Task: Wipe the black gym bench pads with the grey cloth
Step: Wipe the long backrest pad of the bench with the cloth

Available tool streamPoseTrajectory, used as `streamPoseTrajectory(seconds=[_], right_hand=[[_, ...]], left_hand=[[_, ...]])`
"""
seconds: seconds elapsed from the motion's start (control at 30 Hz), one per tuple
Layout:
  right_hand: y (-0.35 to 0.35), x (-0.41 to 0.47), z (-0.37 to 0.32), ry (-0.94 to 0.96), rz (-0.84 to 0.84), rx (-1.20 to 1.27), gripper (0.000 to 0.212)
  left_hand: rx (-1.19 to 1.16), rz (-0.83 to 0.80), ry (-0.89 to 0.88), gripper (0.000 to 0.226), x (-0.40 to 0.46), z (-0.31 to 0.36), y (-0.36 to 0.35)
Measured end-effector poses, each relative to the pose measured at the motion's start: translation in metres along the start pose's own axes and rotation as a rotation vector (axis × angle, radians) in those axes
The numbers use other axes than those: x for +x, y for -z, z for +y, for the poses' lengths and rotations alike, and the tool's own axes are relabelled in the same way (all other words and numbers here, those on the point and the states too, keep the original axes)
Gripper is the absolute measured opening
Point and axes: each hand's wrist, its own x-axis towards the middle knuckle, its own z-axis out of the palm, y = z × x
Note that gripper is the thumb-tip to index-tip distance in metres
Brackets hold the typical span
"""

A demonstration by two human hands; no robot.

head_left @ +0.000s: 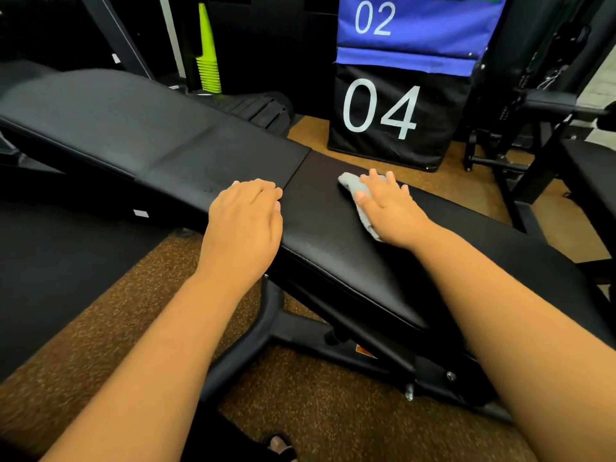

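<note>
A black gym bench runs across the view in two pads. The long back pad (133, 135) lies at the left and the seat pad (333, 248) at the right, with a narrow seam between them. My right hand (390, 208) lies flat on the grey cloth (353, 186) and presses it onto the far part of the seat pad. Most of the cloth is hidden under the palm. My left hand (246, 221) rests palm down at the seam on the near edge of the back pad, holding nothing.
Stacked foam boxes marked 04 (383, 118) and 02 (400, 28) stand just behind the bench. A stack of green cones (207, 61) is at the back. Another black machine frame (520, 141) stands at the right. The bench's steel legs (266, 335) spread over brown speckled flooring.
</note>
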Motion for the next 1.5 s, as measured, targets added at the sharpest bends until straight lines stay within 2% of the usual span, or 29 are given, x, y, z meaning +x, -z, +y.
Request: streamPoseTrajectory(seconds=[0.1, 0.23, 0.3, 0.43, 0.53, 0.6, 0.67, 0.77, 0.87, 0.93, 1.1, 1.17, 1.23, 1.4, 1.5], right_hand=[[-0.002, -0.009, -0.018, 0.044, 0.02, -0.025, 0.046], [-0.008, -0.059, -0.059, 0.359, 0.003, 0.054, 0.052], [-0.009, -0.067, -0.056, 0.411, -0.026, 0.085, 0.054], [-0.005, -0.03, -0.012, 0.227, -0.055, 0.171, 0.05], [-0.001, 0.004, 0.031, -0.015, -0.023, 0.133, 0.05], [-0.001, 0.015, 0.037, -0.096, -0.009, 0.075, 0.051], [-0.001, 0.008, 0.014, -0.024, 0.018, 0.011, 0.05], [-0.006, -0.034, -0.035, 0.197, -0.021, 0.025, 0.053], [-0.008, -0.069, -0.038, 0.27, -0.044, 0.063, 0.056], [-0.004, -0.059, -0.014, 0.186, -0.041, 0.095, 0.055], [0.008, -0.006, 0.053, -0.215, -0.006, 0.076, 0.052], [0.008, 0.002, 0.049, -0.266, -0.006, 0.036, 0.053], [0.005, -0.006, 0.022, -0.197, -0.005, -0.008, 0.051], [-0.004, -0.077, -0.044, 0.196, -0.017, 0.032, 0.055], [-0.002, -0.083, -0.03, 0.235, -0.076, 0.067, 0.055]], left_hand=[[0.001, 0.017, 0.015, 0.03, 0.0, -0.001, -0.003], [-0.015, 0.066, 0.026, 0.03, 0.001, 0.002, -0.006], [-0.016, 0.081, 0.019, 0.03, 0.002, 0.003, -0.005], [-0.009, 0.096, 0.003, 0.028, 0.0, 0.002, -0.006], [-0.012, 0.1, -0.004, 0.028, 0.001, 0.002, -0.008], [-0.015, 0.109, -0.004, 0.027, 0.001, 0.001, -0.008], [-0.016, 0.119, -0.006, 0.027, 0.001, 0.001, -0.008], [-0.011, 0.132, -0.004, 0.028, 0.001, 0.002, -0.008], [-0.012, 0.136, 0.004, 0.027, 0.001, 0.002, -0.009], [-0.01, 0.136, 0.007, 0.026, 0.002, 0.003, -0.009], [-0.001, 0.12, 0.015, 0.028, 0.001, 0.004, -0.007], [0.004, 0.11, 0.016, 0.03, 0.001, 0.004, -0.007], [0.008, 0.106, 0.01, 0.03, 0.001, 0.004, -0.006], [0.003, 0.113, 0.02, 0.029, 0.002, 0.005, -0.006], [0.005, 0.107, 0.014, 0.028, 0.002, 0.005, -0.005]])
